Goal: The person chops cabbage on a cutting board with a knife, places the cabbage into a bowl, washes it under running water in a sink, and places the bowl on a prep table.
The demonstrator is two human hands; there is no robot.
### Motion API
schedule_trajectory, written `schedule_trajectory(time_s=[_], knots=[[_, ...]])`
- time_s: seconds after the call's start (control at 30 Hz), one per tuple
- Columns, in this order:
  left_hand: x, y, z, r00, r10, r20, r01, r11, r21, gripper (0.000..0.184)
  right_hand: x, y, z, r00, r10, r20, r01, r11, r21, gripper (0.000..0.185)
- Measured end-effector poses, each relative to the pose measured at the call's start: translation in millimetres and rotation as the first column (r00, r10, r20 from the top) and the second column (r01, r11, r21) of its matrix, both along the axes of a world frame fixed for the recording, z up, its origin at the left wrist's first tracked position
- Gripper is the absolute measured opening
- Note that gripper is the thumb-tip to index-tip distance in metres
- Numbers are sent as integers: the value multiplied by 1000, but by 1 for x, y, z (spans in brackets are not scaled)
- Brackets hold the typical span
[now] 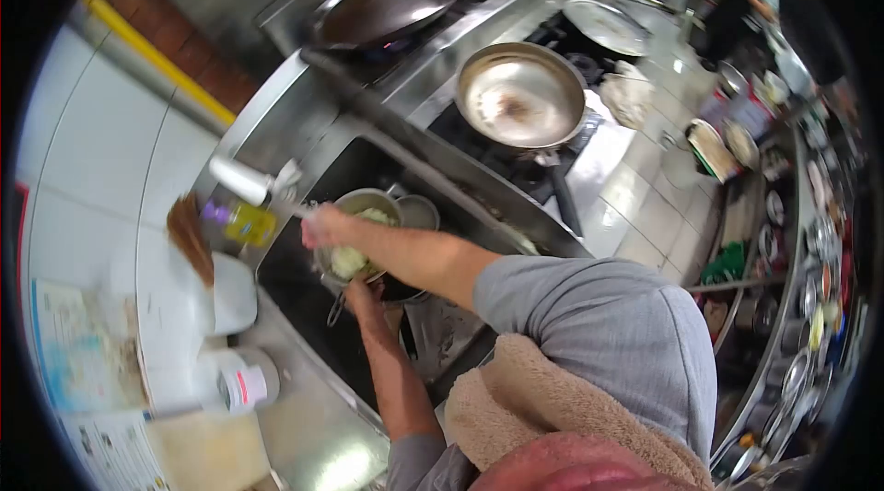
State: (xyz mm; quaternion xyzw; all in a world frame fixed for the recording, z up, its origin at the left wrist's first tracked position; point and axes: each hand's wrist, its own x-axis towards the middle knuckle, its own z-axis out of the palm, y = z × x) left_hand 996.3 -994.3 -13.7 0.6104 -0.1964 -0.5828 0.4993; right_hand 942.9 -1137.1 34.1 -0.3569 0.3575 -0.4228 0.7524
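A round metal pan is held over the dark sink basin, with pale, chopped-looking food inside it. My left hand grips its near rim. My right hand reaches across to the pan's far left edge. Motion smears its fingers, and a pale streak runs out from it toward a white cylindrical object. Whether it holds anything is unclear. Beside the pan sits a smaller round metal pot. A thin wire handle sticks out below my left hand.
A wide frying pan rests on the stove, its dark handle pointing toward me. Behind it stands a large wok. On the left are a yellow-green soap bottle, a brush and a white tub. Shelves of metalware line the right.
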Motion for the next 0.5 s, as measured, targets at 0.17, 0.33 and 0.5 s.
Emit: schedule_trajectory(time_s=[0.17, 0.33, 0.5], knots=[[7, -13, 19, 999, 7, -46, -4, 999, 53, 18, -63, 82, 28, 534, -650, -540, 69, 671, -738, 14], [20, -14, 22, 997, 26, -78, -23, 999, 36, 27, -90, 143, 21, 630, -456, -629, 629, 774, 70, 63], [31, -1, 28, 997, -81, -9, 81, 996, 28, 37, -70, 144, -4, 929, -363, -72, 369, 895, 250, 58]])
